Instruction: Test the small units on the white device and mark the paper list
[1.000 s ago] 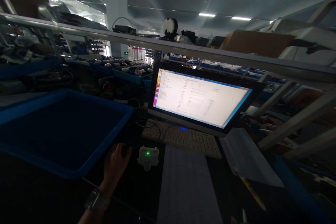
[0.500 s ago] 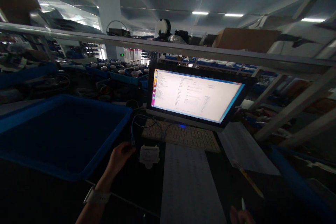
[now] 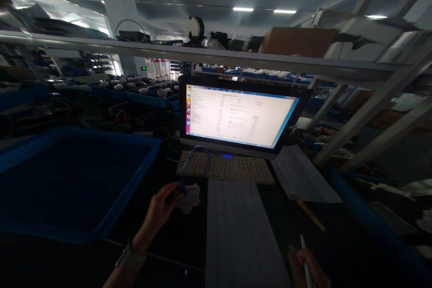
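My left hand [image 3: 164,204] is closed in a pinch on the end of a blue cable [image 3: 184,171], right at the left edge of a small white plastic module [image 3: 189,198] with a printed label. The fingers cover part of the module, and whether the plug sits in it I cannot tell. The cable loops up over the keyboard [image 3: 232,167]. At the lower right my right hand [image 3: 308,270] grips a white pen [image 3: 306,258], its tip pointing up. A long printed sheet [image 3: 239,234] lies between the two hands.
A large blue tray [image 3: 131,189] takes up the left side. Behind the keyboard stands a lit monitor [image 3: 236,117]. To the right lie another paper sheet [image 3: 303,177] and a yellow pen [image 3: 312,217]. A shelf [image 3: 216,56] carrying boxes and parts crosses above.
My left hand has moved right with the blue cable, from beside the module onto its edge. My right hand with the pen has come further into view. The whole view has shifted slightly.
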The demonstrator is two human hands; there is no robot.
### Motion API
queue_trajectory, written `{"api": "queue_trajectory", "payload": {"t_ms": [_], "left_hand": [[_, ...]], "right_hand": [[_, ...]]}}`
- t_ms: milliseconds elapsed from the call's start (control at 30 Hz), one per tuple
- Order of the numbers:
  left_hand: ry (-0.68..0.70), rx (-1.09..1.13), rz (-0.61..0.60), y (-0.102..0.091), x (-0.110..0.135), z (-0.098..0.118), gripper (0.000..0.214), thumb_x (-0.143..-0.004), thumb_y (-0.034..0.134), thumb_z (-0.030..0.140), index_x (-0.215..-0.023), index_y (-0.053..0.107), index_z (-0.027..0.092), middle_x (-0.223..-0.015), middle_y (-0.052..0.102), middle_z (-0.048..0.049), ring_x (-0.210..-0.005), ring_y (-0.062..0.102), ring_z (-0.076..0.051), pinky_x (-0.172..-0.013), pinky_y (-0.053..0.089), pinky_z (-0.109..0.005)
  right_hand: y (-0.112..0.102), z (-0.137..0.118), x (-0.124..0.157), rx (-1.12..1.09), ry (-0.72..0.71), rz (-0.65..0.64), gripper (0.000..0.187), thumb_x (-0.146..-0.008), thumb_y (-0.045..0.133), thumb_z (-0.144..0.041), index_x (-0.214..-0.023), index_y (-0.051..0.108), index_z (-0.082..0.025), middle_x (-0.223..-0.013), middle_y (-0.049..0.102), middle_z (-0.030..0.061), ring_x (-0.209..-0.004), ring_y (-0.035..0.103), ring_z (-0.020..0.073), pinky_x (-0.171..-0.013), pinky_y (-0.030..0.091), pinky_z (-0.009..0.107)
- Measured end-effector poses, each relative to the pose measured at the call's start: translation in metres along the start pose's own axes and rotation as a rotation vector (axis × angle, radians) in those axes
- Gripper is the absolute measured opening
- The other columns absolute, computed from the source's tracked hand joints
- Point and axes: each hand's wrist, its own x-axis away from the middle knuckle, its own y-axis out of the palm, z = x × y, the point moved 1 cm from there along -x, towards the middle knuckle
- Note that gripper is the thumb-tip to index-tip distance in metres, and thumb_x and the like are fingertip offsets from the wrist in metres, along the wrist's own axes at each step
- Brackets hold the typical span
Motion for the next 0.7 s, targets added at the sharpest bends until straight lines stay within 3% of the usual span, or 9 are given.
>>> {"api": "queue_trajectory", "payload": {"t_ms": [200,367,467,567,700], "left_hand": [[-0.007,0.0,0.007,0.003,0.004,-0.002,0.032,-0.076,0.059,0.045,-0.095,0.067,0.02,-0.093,0.071,-0.0039,-0.083,0.067,-0.02,-0.071,0.056,-0.029],[0.029,-0.03,0.01,0.004,0.005,-0.004,0.031,-0.077,0.058,0.045,-0.096,0.067,0.021,-0.093,0.072,-0.0032,-0.08,0.068,-0.019,-0.069,0.057,-0.028],[0.061,-0.066,0.043,0.005,0.007,-0.007,0.032,-0.079,0.058,0.045,-0.097,0.066,0.02,-0.095,0.071,-0.0045,-0.081,0.068,-0.019,-0.071,0.057,-0.028],[0.136,-0.108,0.074,0.006,0.009,-0.009,0.032,-0.081,0.056,0.045,-0.098,0.066,0.02,-0.099,0.071,-0.005,-0.084,0.068,-0.019,-0.076,0.057,-0.029],[0.222,-0.146,0.108,0.009,0.011,-0.013,0.03,-0.084,0.054,0.044,-0.1,0.065,0.021,-0.1,0.07,-0.0047,-0.086,0.068,-0.019,-0.076,0.057,-0.028]], "right_hand": [[-0.01,-0.004,-0.01,0.041,-0.03,0.099,0.048,-0.077,0.044,-0.065,-0.053,0.038,-0.024,-0.047,0.039,-0.0045,-0.038,0.039,0.0095,-0.038,0.035,0.022],[-0.042,0.011,-0.042,0.161,-0.176,0.235,0.05,-0.075,0.044,-0.071,-0.063,0.046,-0.023,-0.054,0.05,0.0002,-0.045,0.049,0.0143,-0.046,0.041,0.027],[-0.064,0.033,-0.072,0.307,-0.177,0.236,0.054,-0.075,0.038,-0.073,-0.081,0.054,-0.021,-0.075,0.062,0.0084,-0.061,0.059,0.0221,-0.053,0.045,0.033],[-0.077,0.064,-0.098,0.453,-0.296,0.189,0.063,-0.078,0.031,-0.071,-0.097,0.056,-0.017,-0.097,0.065,0.0159,-0.082,0.062,0.0302,-0.069,0.048,0.041],[-0.078,0.109,-0.114,0.556,-0.377,0.146,0.064,-0.079,0.032,-0.067,-0.101,0.057,-0.012,-0.102,0.064,0.0197,-0.087,0.062,0.0321,-0.077,0.048,0.043]]}}
